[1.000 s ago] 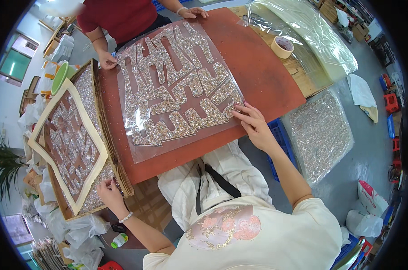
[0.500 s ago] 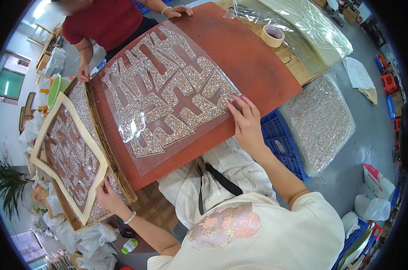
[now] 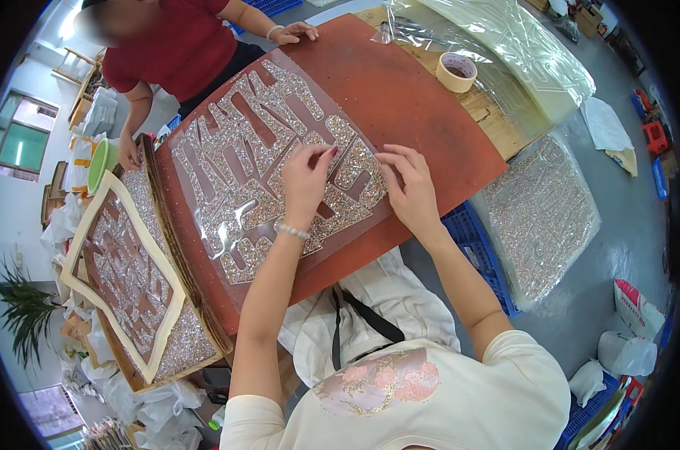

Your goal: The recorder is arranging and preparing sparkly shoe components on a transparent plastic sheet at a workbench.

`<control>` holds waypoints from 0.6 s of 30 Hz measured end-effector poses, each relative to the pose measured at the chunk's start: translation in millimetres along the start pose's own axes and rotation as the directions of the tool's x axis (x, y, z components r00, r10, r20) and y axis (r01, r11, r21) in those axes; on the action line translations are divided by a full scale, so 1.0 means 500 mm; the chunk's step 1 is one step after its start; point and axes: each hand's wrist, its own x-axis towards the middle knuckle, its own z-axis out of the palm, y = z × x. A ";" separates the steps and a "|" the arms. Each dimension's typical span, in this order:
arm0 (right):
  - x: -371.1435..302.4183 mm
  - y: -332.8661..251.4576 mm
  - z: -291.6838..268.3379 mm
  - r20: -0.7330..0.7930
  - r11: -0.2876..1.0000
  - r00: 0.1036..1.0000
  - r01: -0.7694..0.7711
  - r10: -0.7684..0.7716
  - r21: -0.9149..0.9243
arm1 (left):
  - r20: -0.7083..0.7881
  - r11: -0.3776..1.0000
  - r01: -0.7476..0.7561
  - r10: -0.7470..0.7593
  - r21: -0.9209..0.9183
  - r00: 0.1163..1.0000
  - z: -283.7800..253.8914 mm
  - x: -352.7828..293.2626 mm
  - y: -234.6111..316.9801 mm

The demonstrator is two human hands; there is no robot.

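A clear plastic sheet (image 3: 209, 253) bearing a pattern of glittery stones (image 3: 253, 196) lies on a reddish-brown board. My left hand (image 3: 304, 186), a beaded bracelet at its wrist, is over the right part of the pattern, thumb and forefinger pinched together. Whatever is between them is too small to make out. Close to the sheet's right edge is my right hand (image 3: 413, 189), its fingers bent and the tips of thumb and forefinger near each other. I cannot make out anything held there.
At left a wooden tray (image 3: 221, 341) of loose stones holds a cream-bordered frame (image 3: 176, 289). A co-worker's hand (image 3: 130, 152) rests by its far end, another on the board (image 3: 400, 97). Tape (image 3: 456, 72) lies at back; a blue crate (image 3: 471, 244) and bagged glittery sheets (image 3: 538, 217) stand right.
My left hand has moved from beside the frame on the tray to above the patterned sheet. My right hand has lifted off the sheet's edge and curled its fingers.
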 end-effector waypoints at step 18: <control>0.104 0.120 0.084 0.003 0.956 0.997 0.077 -0.080 -0.284 | 0.011 0.975 -0.190 0.190 0.119 0.982 0.158 0.108 -0.037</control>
